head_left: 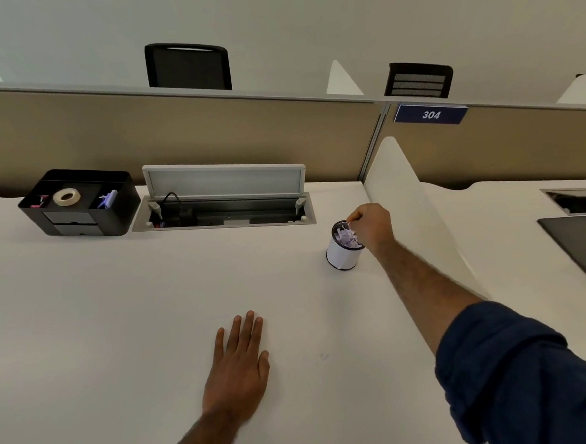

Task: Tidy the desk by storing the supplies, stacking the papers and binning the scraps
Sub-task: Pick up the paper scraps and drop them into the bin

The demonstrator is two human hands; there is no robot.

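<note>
Binning step: right hand (370, 225) pinched over scraps (347, 238) in cup (342, 255) at desk's (119, 318) 2 o'clock, left hand (237, 369) flat, spread at 6; next, likely release and withdraw.

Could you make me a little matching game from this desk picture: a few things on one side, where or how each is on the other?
Things:
1. roll of tape
2. paper scraps
3. left hand
4. cable hatch lid

Places or states:
A. flat on the desk, holding nothing
B. propped open
C. inside the black organiser
D. inside the white cup, under the right hand

Pairs: 1-C, 2-D, 3-A, 4-B
</note>
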